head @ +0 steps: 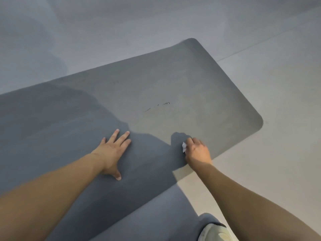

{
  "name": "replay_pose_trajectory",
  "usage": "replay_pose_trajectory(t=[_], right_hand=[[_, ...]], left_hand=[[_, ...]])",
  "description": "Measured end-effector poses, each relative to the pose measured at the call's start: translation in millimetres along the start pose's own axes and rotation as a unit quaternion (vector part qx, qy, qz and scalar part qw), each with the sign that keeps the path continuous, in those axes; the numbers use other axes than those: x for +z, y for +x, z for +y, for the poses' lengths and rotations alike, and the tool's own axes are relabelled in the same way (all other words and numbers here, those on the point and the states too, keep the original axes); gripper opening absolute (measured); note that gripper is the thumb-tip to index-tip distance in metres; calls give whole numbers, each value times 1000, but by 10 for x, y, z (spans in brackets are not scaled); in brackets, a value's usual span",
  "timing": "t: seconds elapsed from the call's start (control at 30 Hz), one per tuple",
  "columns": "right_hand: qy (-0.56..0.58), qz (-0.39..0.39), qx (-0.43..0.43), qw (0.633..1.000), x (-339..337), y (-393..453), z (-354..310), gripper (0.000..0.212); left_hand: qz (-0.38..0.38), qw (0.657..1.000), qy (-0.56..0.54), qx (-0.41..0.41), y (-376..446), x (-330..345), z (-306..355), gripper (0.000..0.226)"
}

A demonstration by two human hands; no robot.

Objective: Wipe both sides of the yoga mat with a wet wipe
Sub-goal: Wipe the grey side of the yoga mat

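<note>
From the head camera I see the yoga mat [156, 94] lying flat on the pale floor [269, 70], one face up. Its long axis runs from the lower left of my view toward the upper right, and the rounded short end [225, 80] points away to the right. My left hand [111, 152] rests palm down on the mat near its middle, fingers [121, 138] straight and spread, steadying it. My right hand [198, 152] sits close to the near long edge, fingers curled and pinching a crumpled white wet wipe [184, 146] against the surface.

I judge the wiping of this upper face to be under way. I cannot tell wet streaks from shadow, so how much of it is covered stays unclear. A few dark scuff marks [157, 106] sit ahead of the wipe toward the far end. The underside is hidden; I reckon the flip and that second face are yet to come.

At the bottom right a grey trouser leg [206, 219] and a light shoe [215, 232] show.
</note>
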State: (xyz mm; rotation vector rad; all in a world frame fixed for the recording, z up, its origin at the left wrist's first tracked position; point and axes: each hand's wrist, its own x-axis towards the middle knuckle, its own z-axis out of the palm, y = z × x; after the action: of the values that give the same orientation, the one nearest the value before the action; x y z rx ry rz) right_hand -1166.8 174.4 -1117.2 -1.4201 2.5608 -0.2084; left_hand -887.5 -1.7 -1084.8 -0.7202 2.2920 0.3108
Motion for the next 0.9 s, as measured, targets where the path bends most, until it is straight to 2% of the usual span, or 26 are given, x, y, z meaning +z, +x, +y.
replay_pose_trajectory(t=[0.07, 0.1, 0.17, 0.27, 0.33, 0.43, 0.53, 0.67, 0.77, 0.9], right_hand=[[44, 14, 11, 999, 98, -128, -233, 5], [68, -2, 6, 998, 176, -250, -432, 8], [101, -46, -70, 991, 360, -611, -923, 14], [91, -69, -206, 972, 540, -1107, -1456, 12], [74, -45, -257, 962, 575, -1152, -1436, 11], [52, -47, -299, 952, 513, -932, -1070, 8], [60, 7, -243, 968, 376, -532, -509, 2], [-17, 45, -82, 995, 97, -186, 255, 17], [-16, 42, -32, 998, 93, -206, 259, 8], [68, 48, 16, 996, 165, -366, 39, 8]], left_hand=[[0, 1000, -1, 11, -13, 27, -15, 142], [-5, 1000, 1, 14, -16, 33, -21, 140], [-14, 1000, 7, 13, -20, 29, -22, 138], [-12, 1000, 8, 8, -10, 35, 0, 137], [-9, 1000, 8, 4, -10, 30, -8, 137], [-10, 1000, 0, 11, -6, 30, -35, 138], [-12, 1000, -9, 15, -10, 5, -43, 137], [-14, 1000, -12, 7, -9, -6, -13, 138], [-17, 1000, -16, 6, 0, -1, -6, 139], [-15, 1000, -20, 2, 4, 12, 5, 141]])
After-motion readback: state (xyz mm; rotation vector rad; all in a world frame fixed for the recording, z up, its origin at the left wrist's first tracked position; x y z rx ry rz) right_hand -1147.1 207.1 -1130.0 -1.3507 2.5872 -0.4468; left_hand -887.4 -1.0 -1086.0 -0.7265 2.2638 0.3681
